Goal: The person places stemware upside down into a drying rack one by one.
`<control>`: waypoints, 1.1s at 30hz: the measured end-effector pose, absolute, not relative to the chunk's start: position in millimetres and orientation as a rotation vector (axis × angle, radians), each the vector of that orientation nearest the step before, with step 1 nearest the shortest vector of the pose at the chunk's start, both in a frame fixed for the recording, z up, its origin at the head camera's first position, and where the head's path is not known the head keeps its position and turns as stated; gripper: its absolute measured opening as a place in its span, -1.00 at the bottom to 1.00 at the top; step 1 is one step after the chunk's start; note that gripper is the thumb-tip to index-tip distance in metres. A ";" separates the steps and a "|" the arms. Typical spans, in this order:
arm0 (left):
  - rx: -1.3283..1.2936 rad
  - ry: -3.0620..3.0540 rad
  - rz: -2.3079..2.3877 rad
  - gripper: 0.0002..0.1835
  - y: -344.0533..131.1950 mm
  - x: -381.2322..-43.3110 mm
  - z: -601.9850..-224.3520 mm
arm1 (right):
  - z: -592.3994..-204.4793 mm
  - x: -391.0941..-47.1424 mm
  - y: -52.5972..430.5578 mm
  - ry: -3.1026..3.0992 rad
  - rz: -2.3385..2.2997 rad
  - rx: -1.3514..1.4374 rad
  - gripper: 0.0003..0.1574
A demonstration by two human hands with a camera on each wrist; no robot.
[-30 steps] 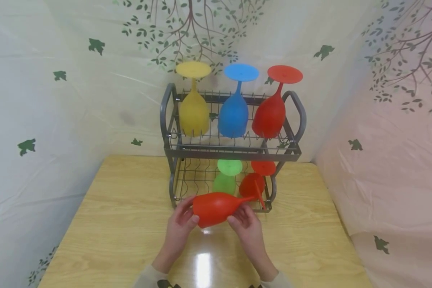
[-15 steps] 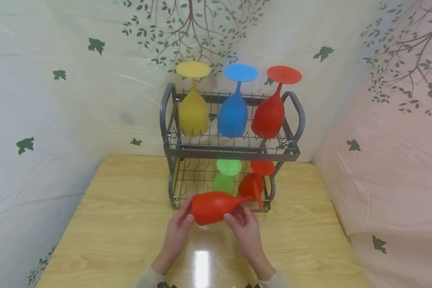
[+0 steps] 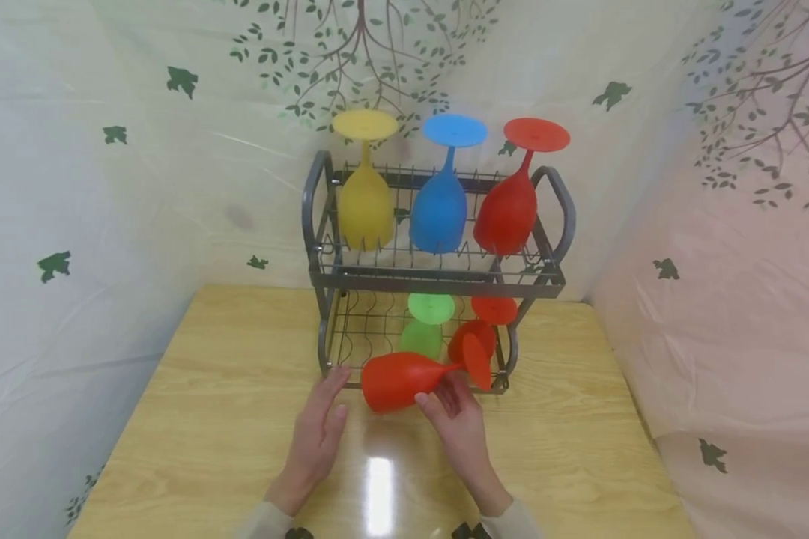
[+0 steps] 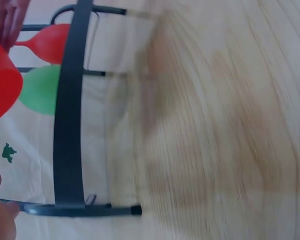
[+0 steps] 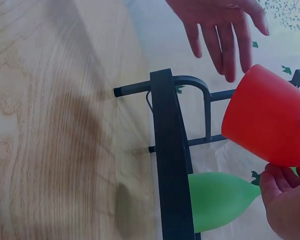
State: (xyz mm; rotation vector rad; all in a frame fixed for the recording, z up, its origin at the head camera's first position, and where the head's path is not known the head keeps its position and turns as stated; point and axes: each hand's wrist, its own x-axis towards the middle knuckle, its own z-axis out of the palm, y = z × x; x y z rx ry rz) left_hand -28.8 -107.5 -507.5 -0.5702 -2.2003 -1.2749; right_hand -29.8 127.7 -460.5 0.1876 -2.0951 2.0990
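Note:
A red plastic wine glass [image 3: 399, 380] lies sideways in the air before the lower tier of the rack, bowl to the left and foot to the right. My right hand [image 3: 457, 423] pinches it near where bowl meets stem, thumb in front. Just left of the bowl's rim is my left hand [image 3: 315, 430], fingers straight and apart from the glass. The right wrist view shows the gap between the left hand [image 5: 222, 30] and the red bowl [image 5: 270, 120]. Behind, a green glass [image 3: 421, 340] and another red glass [image 3: 472, 340] stand upside down on the lower tier.
A dark two-tier dish rack [image 3: 438, 284] stands at the back of the wooden table [image 3: 229, 419]. Its top tier bears upside-down yellow [image 3: 365, 209], blue [image 3: 440, 213] and red [image 3: 505, 217] wine glasses, the last leaning. A cloth with printed leaves [image 3: 256, 262] hangs behind.
My left hand has let go of the bowl and drawn back to the left. The right hand still holds the red wine glass, whose foot has turned more toward me.

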 end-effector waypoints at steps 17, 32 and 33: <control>-0.517 -2.577 -0.775 -0.37 -130.1 -26.0 -527.4 | -463.3 -51.5 111.7 -2.058 1.970 0.406 -0.19; -0.463 -2.709 -0.655 -0.34 -134.3 -25.4 -532.4 | -458.3 -68.5 96.7 -2.229 1.748 0.366 -0.20; -0.463 -2.716 -0.648 -0.34 -134.5 -25.4 -532.9 | -458.0 -69.7 95.6 -2.238 1.748 0.364 -0.20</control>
